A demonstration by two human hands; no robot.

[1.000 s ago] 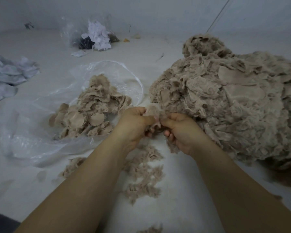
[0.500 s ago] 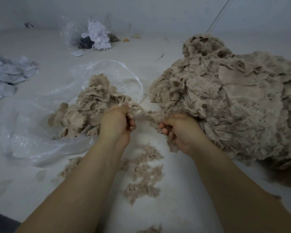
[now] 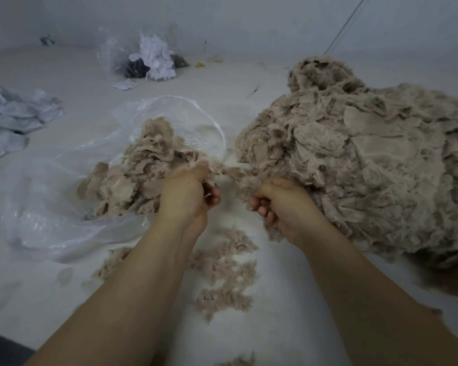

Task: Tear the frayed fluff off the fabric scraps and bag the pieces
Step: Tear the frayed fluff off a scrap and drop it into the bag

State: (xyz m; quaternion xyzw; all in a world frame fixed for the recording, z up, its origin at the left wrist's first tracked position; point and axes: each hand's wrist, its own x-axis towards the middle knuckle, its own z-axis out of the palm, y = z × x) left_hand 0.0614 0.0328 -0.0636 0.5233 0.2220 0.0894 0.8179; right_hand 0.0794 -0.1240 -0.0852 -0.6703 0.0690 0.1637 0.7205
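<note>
Beige scrap [image 3: 233,171] stretched btwn both fisted hands, L [image 3: 189,192] & R [image 3: 280,204]

Head-worn view, forward-down, close over the floor [image 3: 288,326]

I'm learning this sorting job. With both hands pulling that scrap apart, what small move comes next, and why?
Probably a bit more outward pull to finish the tear. The left hand and right hand each grip an end of the scrap, and a thin fluffy strand joins them. Once it parts, the left hand's piece can drop into the open plastic bag beside it.
</note>
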